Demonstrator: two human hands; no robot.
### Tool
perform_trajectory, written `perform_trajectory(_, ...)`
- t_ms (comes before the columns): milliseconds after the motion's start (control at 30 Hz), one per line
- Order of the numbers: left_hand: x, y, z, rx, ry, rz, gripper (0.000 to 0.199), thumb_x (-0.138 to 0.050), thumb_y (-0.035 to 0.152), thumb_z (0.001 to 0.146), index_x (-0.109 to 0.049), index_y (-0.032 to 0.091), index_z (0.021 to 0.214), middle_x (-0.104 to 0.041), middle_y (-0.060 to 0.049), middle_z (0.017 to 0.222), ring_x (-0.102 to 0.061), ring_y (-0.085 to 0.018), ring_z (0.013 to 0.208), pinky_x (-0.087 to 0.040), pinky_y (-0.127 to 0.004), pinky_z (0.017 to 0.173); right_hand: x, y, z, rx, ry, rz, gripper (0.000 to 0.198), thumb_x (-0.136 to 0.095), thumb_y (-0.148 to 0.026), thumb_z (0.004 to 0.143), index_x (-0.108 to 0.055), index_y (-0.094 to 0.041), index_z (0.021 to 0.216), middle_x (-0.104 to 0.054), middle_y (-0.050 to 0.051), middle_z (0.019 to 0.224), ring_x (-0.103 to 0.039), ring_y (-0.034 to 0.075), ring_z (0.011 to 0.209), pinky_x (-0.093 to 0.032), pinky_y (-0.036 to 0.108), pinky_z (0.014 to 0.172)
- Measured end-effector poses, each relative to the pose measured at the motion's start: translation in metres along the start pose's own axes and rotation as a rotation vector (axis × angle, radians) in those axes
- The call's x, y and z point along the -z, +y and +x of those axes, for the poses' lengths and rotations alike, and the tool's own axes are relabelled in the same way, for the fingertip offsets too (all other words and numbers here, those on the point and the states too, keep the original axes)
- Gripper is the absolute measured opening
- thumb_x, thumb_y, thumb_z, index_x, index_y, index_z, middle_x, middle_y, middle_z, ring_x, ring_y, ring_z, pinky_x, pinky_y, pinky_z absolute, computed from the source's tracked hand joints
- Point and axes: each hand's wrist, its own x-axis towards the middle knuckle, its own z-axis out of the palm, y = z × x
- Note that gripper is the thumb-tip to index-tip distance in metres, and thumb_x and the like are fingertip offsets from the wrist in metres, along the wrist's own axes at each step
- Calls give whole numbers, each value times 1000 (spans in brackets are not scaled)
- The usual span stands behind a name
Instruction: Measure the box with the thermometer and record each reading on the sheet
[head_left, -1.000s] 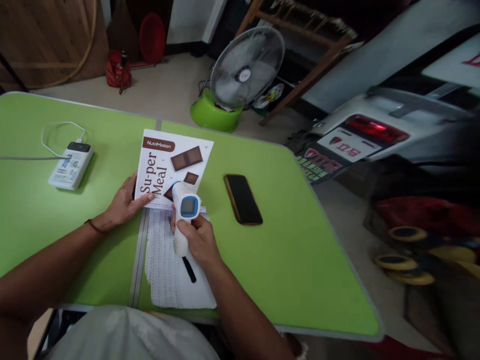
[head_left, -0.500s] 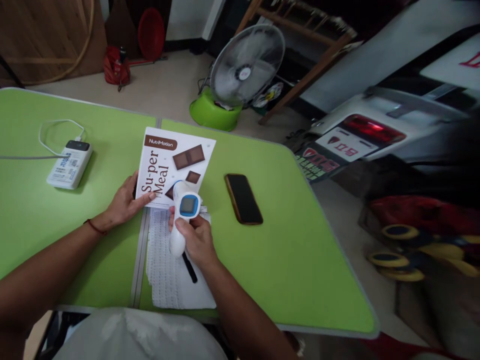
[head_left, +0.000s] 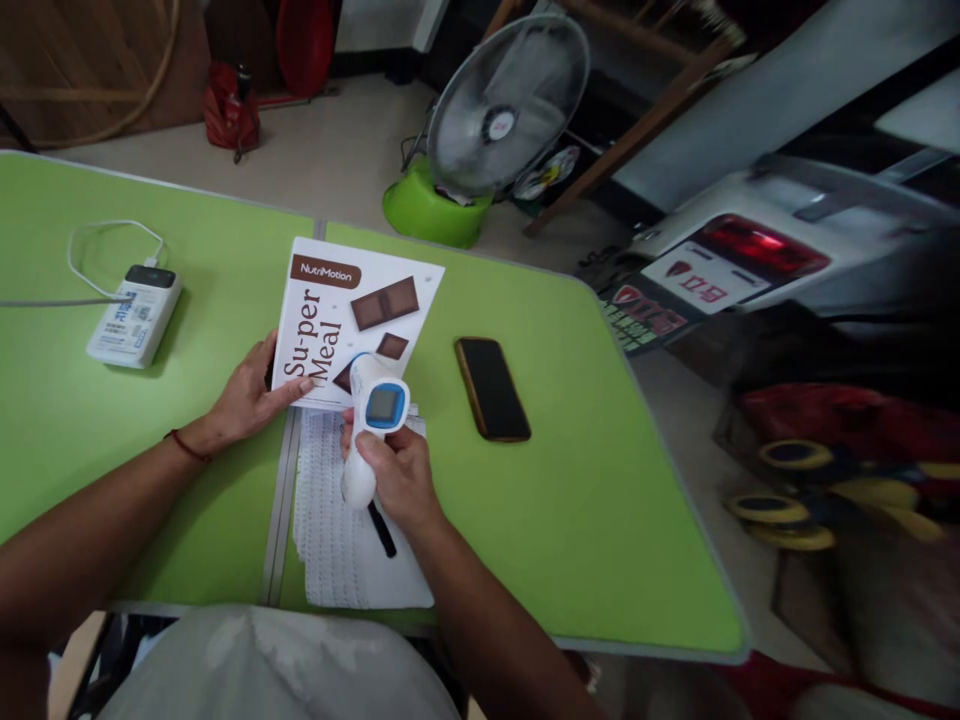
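My left hand (head_left: 251, 390) grips the lower left edge of a white box (head_left: 322, 310) printed "NutriMotion Su-per Meal" with chocolate pieces, its thumb on the front and the other fingers behind. In my right hand (head_left: 397, 470) is a white infrared thermometer (head_left: 364, 480) with a blue-rimmed screen, its head in front of the box's lower right part. The screen's reading cannot be made out. Under the hands lie printed paper sheets (head_left: 330, 540) with a black pen (head_left: 382, 530) on them, partly hidden by the right hand and thermometer.
A phone (head_left: 492, 390) lies on the green table (head_left: 600, 520), right of the box. On the left sits a white power bank (head_left: 135, 318) with cables. Beyond the table are a fan (head_left: 506, 110) on a green stool (head_left: 431, 208) and a white motor scooter (head_left: 810, 220).
The view has shifted slightly, so the fan and scooter sit a little farther right. Both hands keep their holds on the box and the thermometer.
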Motion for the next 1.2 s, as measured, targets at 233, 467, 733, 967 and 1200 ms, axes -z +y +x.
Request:
perform_trajectory(233, -3, 3, 0, 44, 41, -98, 53, -67, 63, 86, -58, 22, 118, -68, -11, 115, -66, -28, 100, -57, -48, 86, 4, 0, 3, 1, -42, -58, 23, -72, -43, 66, -64, -21, 67, -60, -2, 65, -52, 14, 62, -44, 32, 63)
perform_trajectory(467, 0, -18, 6, 64, 207, 99, 75, -64, 76, 81, -53, 20, 130, -61, -15, 129, -58, -36, 120, -50, -58, 101, 41, -23, 8, 145, -170, -528, 24, -70, -44, 74, -69, -21, 84, -67, 1, 77, -58, 17, 69, -47, 32, 67)
perform_trajectory(733, -8, -36, 12, 62, 153, 352, 85, -44, 85, 85, -44, 18, 137, -51, -13, 144, -47, -34, 136, -46, -59, 106, 88, -9, 25, 166, 113, -1302, 38, -62, -49, 85, -69, -17, 106, -66, 13, 93, -63, 29, 86, -50, 41, 73)
perform_trajectory(967, -8, -44, 6, 92, 331, 130, 70, -68, 73, 79, -47, 23, 124, -54, -11, 128, -59, -25, 115, -57, -42, 83, 66, -15, 4, 567, 152, -1260, 31, -58, -42, 91, -64, -18, 109, -65, 16, 108, -64, 29, 99, -54, 44, 83)
perform_trajectory(1200, -4, -36, -7, 172, 313, 10, 43, -81, 49, 81, -49, 21, 74, -48, 3, 68, -45, -12, 57, -40, -29, 52, 36, -13, -13, 423, -293, -1271, 18, -54, -24, 90, -65, -20, 104, -69, 4, 75, -60, 18, 61, -43, 30, 55)
